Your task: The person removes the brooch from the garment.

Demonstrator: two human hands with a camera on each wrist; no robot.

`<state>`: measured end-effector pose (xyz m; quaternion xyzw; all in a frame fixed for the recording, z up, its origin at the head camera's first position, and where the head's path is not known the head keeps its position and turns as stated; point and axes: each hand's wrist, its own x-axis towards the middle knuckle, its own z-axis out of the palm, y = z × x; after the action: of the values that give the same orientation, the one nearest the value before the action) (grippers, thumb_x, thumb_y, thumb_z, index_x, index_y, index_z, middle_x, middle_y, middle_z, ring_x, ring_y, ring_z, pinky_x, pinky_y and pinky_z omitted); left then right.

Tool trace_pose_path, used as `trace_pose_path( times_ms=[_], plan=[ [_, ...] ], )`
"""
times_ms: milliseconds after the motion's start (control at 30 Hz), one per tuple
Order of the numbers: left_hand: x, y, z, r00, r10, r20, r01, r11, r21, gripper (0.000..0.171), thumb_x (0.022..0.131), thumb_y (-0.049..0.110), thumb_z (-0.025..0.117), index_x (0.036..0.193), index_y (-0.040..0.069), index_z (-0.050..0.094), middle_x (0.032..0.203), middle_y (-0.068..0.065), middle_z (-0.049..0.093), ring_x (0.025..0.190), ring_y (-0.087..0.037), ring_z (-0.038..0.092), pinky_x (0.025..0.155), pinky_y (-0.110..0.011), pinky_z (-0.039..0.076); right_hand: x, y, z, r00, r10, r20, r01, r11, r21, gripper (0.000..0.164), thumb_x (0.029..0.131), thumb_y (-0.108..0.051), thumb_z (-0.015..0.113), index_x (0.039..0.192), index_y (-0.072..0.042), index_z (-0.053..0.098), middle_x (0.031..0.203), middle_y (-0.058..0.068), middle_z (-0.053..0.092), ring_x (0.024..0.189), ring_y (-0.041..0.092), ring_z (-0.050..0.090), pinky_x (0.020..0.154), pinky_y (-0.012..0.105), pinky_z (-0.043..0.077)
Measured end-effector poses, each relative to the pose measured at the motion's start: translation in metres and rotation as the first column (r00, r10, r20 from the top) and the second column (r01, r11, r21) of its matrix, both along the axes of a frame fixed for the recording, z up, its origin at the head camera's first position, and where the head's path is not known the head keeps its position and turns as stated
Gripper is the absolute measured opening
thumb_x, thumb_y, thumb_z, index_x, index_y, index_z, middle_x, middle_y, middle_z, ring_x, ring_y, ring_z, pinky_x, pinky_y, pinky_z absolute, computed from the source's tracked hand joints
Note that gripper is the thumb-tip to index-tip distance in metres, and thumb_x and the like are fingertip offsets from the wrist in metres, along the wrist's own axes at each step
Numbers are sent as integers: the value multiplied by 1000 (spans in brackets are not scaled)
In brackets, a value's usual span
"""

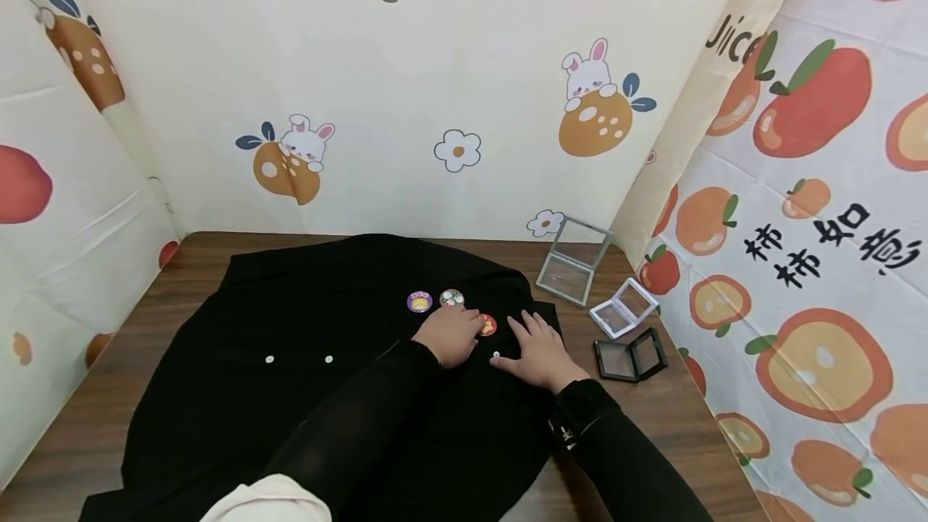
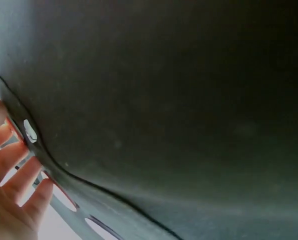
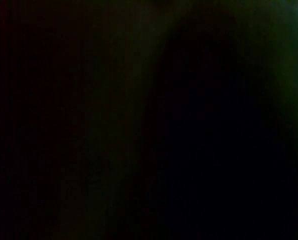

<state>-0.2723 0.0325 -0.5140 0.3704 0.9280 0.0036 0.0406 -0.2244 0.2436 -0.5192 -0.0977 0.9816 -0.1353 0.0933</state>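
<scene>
A black garment [image 1: 210, 417] with white buttons [image 1: 329, 359] lies spread over the table. Three round badges sit on it: a purple one [image 1: 419, 301], a pale patterned one [image 1: 452, 297] and a red one [image 1: 489, 325]. My left hand [image 1: 448, 337] rests on the cloth between the pale and red badges, fingers extended and partly overlapping both. Its spread fingers [image 2: 24, 177] show beside the badges in the left wrist view. Just right of the red badge, my right hand [image 1: 542, 353] lies on the garment with fingers spread, its thumb beside a button. The right wrist view is almost wholly dark.
Right of the garment stand a grey-framed hinged case [image 1: 569, 279], a white one [image 1: 612, 316] and a black one [image 1: 616, 362], all opened up. Wood tabletop [image 1: 696, 433] borders the cloth. Printed fabric [image 1: 391, 87] hangs behind and at both sides.
</scene>
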Motion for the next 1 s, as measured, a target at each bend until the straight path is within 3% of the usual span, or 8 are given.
trace_pose_path(
  times_ms=[333, 500, 667, 867, 1000],
  plan=[
    [2, 10, 2, 998, 32, -52, -34, 999, -32, 29, 106, 27, 58, 130, 16, 70, 133, -3, 66, 119, -23, 62, 99, -40, 51, 10, -16, 16, 999, 21, 40, -24, 996, 82, 76, 99, -53, 64, 156, -7, 44, 165, 21, 29, 153, 43, 21, 117, 63, 26],
    [2, 15, 5, 994, 54, -95, -57, 998, -28, 25, 104, 28, 62, 125, 18, 73, 120, -3, 71, 108, -22, 66, 90, -39, 55, 15, -20, 19, 998, 58, 15, -59, 995, 82, 71, 99, -47, 67, 152, -4, 49, 162, 22, 35, 150, 45, 26, 113, 65, 31],
    [1, 20, 4, 989, 76, -123, -82, 996, -41, 24, 103, 29, 64, 124, 21, 74, 116, -1, 73, 103, -20, 67, 85, -39, 57, 16, -20, 18, 998, 60, -19, -58, 993, 101, 71, 99, -50, 66, 153, -8, 49, 163, 20, 34, 151, 44, 24, 114, 65, 29],
    [-6, 20, 1, 992, 81, -97, -84, 996, -19, 26, 105, 29, 61, 126, 20, 72, 117, -1, 73, 103, -20, 68, 85, -40, 57, 16, -19, 17, 995, 74, -63, -65, 989, 131, 70, 97, -51, 67, 153, -11, 51, 163, 19, 34, 151, 44, 24, 117, 64, 24],
    [-11, 18, -4, 991, 120, -56, -116, 990, 75, 25, 107, 31, 55, 122, 19, 72, 111, 0, 74, 97, -19, 70, 79, -39, 58, 16, -19, 20, 993, 91, -74, -80, 987, 140, 71, 96, -50, 69, 153, -12, 50, 163, 19, 33, 151, 44, 23, 119, 63, 19]
  ],
)
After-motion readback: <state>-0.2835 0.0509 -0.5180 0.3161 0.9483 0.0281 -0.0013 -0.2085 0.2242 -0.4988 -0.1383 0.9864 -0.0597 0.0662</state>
